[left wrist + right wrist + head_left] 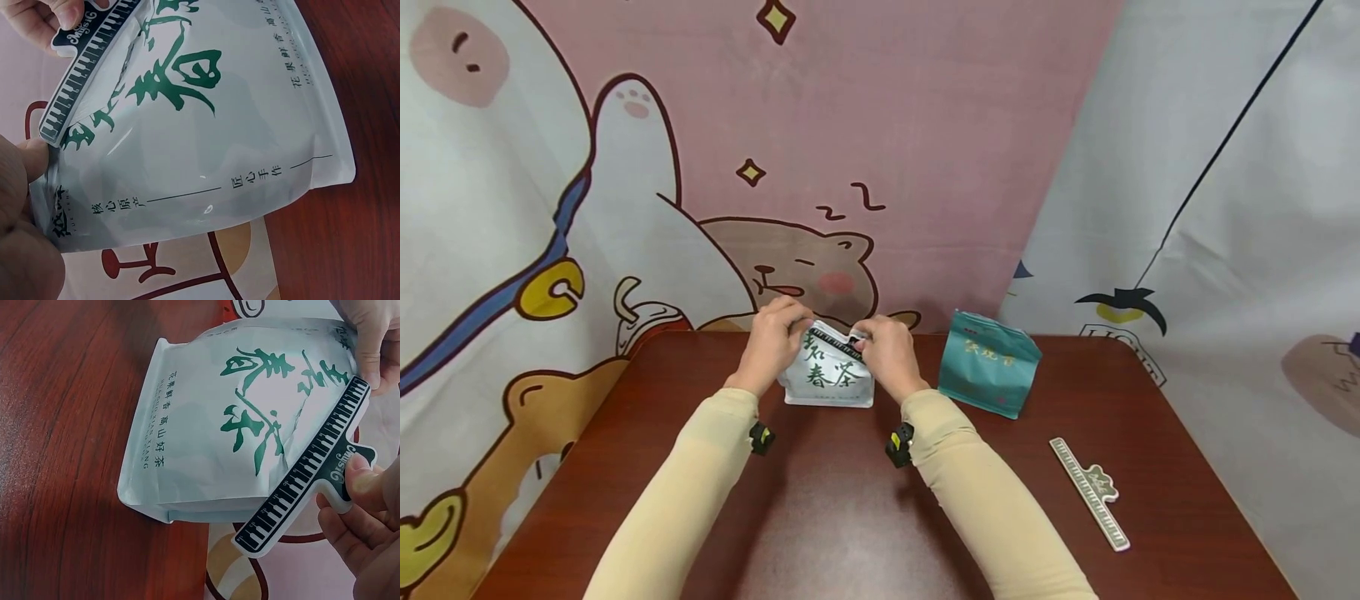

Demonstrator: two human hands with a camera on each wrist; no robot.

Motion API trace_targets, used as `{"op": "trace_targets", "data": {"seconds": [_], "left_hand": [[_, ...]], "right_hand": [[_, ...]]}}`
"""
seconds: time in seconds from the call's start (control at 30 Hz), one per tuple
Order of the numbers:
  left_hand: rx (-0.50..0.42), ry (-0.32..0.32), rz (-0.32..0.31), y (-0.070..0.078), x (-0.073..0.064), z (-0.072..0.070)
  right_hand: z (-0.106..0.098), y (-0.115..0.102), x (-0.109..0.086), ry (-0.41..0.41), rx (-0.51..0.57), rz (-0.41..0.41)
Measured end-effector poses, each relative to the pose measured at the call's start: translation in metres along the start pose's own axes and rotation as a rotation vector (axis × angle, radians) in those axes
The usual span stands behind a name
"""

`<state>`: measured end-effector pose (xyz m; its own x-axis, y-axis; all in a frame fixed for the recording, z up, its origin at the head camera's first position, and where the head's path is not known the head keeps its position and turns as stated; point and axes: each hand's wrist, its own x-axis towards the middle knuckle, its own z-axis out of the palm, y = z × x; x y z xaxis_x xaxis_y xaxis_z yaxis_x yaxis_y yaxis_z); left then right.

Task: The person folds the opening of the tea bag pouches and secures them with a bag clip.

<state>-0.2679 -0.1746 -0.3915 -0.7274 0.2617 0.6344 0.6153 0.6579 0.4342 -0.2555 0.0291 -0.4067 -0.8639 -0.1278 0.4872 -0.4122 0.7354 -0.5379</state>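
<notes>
A white tea bag (pixel 829 387) with green characters stands upright on the table near its back edge. My left hand (pixel 772 346) pinches the bag's upper left corner between thumb and fingers, seen close in the left wrist view. A black clip with a piano-key pattern (pixel 306 465) lies slantwise along the bag's folded top. My right hand (pixel 887 358) pinches the handle of this clip, thumb on its front face, as the right wrist view shows. One end of the clip comes right beside the left thumb (pixel 34 156); the other reaches past the bag's side.
To the right of the white bag stands a teal bag (pixel 988 367) with gold characters. A second, pale green piano-key clip (pixel 1090 493) lies on the brown table (pixel 835 533) at the front right. A patterned cartoon cloth (pixel 955 150) hangs behind the table.
</notes>
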Motion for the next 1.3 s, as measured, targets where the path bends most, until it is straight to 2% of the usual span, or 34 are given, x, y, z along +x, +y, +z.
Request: {"op": "trace_targets", "data": {"seconds": [0.17,0.43,0.67,1.03,1.3], "left_hand": [[-0.013,-0.014,-0.013,0.0008,0.0001,-0.0013],[-0.01,-0.054,-0.072,-0.0009,0.0005,-0.0015],[-0.033,-0.059,-0.101,0.0023,0.0017,-0.003],[-0.026,-0.081,-0.129,0.0024,0.0029,-0.005],[-0.018,-0.096,-0.137,0.0027,0.0022,-0.0055]], "right_hand": [[-0.0003,-0.0007,0.0002,-0.001,-0.001,-0.004],[-0.0024,-0.0042,0.0001,0.001,0.004,0.008],[-0.0028,-0.0085,0.001,0.013,0.033,0.033],[-0.0011,-0.0099,0.002,0.042,0.059,0.046],[-0.001,-0.01,0.0022,0.033,0.047,0.043]]}}
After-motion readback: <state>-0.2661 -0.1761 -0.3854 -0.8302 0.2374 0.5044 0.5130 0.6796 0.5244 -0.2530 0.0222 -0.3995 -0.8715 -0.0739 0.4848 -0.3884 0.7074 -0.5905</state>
